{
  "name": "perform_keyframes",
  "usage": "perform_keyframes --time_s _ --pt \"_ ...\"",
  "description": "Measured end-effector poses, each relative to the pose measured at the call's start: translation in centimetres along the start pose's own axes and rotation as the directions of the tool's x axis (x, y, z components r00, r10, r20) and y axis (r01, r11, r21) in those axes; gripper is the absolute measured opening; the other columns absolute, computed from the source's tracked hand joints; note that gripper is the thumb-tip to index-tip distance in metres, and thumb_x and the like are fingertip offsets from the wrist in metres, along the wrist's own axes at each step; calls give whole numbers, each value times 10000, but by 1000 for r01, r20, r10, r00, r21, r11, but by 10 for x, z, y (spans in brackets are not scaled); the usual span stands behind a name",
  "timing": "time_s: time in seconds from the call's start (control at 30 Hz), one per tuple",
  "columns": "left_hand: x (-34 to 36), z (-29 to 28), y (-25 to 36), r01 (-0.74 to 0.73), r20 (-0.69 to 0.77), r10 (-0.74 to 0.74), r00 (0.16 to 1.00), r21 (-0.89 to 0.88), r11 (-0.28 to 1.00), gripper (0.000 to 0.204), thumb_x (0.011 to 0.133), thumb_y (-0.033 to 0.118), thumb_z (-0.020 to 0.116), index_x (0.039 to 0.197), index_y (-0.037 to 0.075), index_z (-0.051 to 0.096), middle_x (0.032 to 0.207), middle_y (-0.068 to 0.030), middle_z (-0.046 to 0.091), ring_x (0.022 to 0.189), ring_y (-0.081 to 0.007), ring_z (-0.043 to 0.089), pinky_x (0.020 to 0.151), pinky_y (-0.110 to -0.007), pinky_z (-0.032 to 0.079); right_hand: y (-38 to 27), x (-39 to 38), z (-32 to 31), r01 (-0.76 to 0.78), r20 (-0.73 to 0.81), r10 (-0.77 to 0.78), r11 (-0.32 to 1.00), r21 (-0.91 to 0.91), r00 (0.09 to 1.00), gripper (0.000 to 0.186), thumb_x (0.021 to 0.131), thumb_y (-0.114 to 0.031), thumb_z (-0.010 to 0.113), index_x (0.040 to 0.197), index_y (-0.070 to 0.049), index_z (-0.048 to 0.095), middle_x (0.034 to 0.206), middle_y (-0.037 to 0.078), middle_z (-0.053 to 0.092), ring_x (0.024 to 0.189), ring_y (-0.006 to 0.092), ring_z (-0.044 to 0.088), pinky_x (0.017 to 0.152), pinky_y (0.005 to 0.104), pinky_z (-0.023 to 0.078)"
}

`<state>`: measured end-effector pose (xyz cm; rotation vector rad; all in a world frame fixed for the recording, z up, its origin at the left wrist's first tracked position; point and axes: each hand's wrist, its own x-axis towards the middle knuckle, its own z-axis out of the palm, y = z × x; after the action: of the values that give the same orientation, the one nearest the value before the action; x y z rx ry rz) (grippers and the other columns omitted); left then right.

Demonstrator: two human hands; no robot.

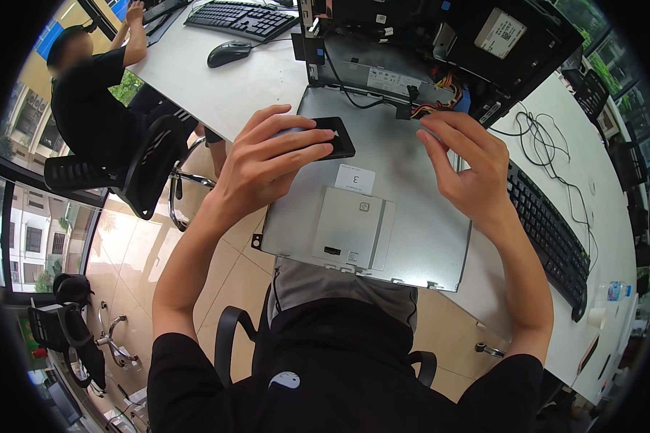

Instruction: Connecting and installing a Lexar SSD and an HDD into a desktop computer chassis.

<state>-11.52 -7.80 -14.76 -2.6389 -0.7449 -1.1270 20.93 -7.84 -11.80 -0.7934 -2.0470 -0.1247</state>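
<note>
My left hand (pixel 267 155) has its fingers laid across a thin black solid-state drive (pixel 341 144), over the left part of a grey metal panel (pixel 419 238). Its thumb is hidden beneath. To the right, my right hand (pixel 473 162) is raised above the panel. A small gap shows between its thumb and fingertips, with nothing visible in it. Those fingertips are close to a bundle of coloured cables (pixel 440 101) at the lower edge of an open computer case (pixel 375 61). Whether they touch the cables I cannot tell.
A white card (pixel 355 177) lies on the panel, which overhangs the white desk (pixel 267 86) toward my lap. Keyboards (pixel 242 20) (pixel 549 238) lie at the far left and right, with a black mouse (pixel 229 53) and loose cable (pixel 549 141). Another person (pixel 87 101) sits at left.
</note>
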Motion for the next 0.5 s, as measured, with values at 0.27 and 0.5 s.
perform_keyframes --time_s 0.27,0.5 --pt "8 9 -10 20 149 -16 989 -27 999 341 835 -16 803 1143 125 837 1273 -12 805 1207 -248 713 1135 -488 533 -5 14 -20 -44 -32 44 999 -21 999 70 905 27 821 974 20 806 854 110 783 600 163 689 553 262 536" --pt "22 -8 4 213 375 -161 913 -99 972 461 838 248 916 1284 174 825 1475 -37 711 1409 -328 583 1166 -513 505 -1 29 -52 -63 -141 43 988 -141 989 67 928 24 808 992 12 823 849 98 790 612 128 676 524 258 479"
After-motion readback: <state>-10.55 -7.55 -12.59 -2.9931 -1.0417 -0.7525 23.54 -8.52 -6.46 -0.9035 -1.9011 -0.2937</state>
